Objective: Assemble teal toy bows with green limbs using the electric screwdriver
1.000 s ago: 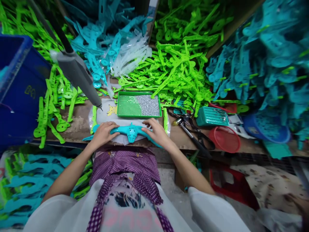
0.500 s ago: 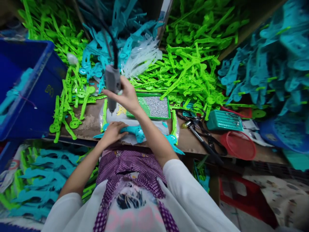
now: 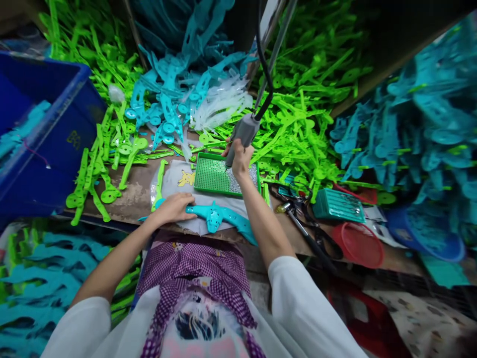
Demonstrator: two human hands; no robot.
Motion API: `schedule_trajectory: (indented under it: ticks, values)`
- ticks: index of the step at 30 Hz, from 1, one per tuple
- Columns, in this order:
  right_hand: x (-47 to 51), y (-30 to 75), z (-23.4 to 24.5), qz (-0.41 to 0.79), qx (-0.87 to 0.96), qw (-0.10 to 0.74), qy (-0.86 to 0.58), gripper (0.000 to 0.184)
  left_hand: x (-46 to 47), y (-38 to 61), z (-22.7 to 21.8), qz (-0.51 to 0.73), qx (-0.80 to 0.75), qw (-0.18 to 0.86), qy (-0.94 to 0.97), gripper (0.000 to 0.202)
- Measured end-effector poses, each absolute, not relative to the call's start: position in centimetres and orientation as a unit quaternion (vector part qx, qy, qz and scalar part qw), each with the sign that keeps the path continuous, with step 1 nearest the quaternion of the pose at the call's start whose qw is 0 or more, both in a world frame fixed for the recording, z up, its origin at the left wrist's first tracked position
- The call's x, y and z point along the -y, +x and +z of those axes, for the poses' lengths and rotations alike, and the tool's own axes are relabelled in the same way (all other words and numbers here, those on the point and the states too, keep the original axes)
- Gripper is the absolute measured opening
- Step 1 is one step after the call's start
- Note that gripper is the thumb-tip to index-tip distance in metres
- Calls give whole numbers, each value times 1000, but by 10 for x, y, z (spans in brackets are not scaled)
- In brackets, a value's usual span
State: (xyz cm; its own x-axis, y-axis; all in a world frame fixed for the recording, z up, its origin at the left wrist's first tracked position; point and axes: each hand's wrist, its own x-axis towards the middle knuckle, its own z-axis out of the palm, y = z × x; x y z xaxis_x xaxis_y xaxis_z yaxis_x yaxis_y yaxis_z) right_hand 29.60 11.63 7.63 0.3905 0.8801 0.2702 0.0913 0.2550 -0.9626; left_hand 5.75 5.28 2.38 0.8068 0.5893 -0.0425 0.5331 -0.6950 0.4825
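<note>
My right hand point(image 3: 242, 158) is wrapped round a grey electric screwdriver point(image 3: 244, 133) that hangs from a rod and a black cable. The screwdriver tilts, its tip over a green tray point(image 3: 208, 190) where small silvery screws point(image 3: 235, 185) lie in the right part; the left part shows rows of holes. Whether the tip touches a screw I cannot tell. At the table's front edge, my left hand point(image 3: 173, 208) grips the left part of a turquoise plastic piece point(image 3: 214, 219). That piece lies across a grey cloth point(image 3: 175, 174) with a yellow cartoon figure.
Heaps of lime-green plastic parts point(image 3: 298, 134) and turquoise parts point(image 3: 164, 84) rise behind the tray. A blue crate point(image 3: 82, 99) stands at the left. To the right are a hammer point(image 3: 301, 223), a teal basket point(image 3: 337, 206), a red basket point(image 3: 357, 243) and a blue bowl point(image 3: 425, 219).
My right hand has carried the screwdriver right, from above the cloth's left side to over the screws, and now wraps it more closely. My left hand stays on the turquoise piece.
</note>
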Motion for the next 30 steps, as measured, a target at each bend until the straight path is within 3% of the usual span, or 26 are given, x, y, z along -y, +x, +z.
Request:
schedule_trajectory:
  ticks: [21, 30]
  values:
    - [-133, 308, 45, 282, 432, 670, -534, 61, -52, 57, 25, 37, -302, 251, 919, 25]
    - [-87, 320, 90, 252, 430, 705, -505, 75, -52, 57, 28, 34, -302, 247, 920, 27]
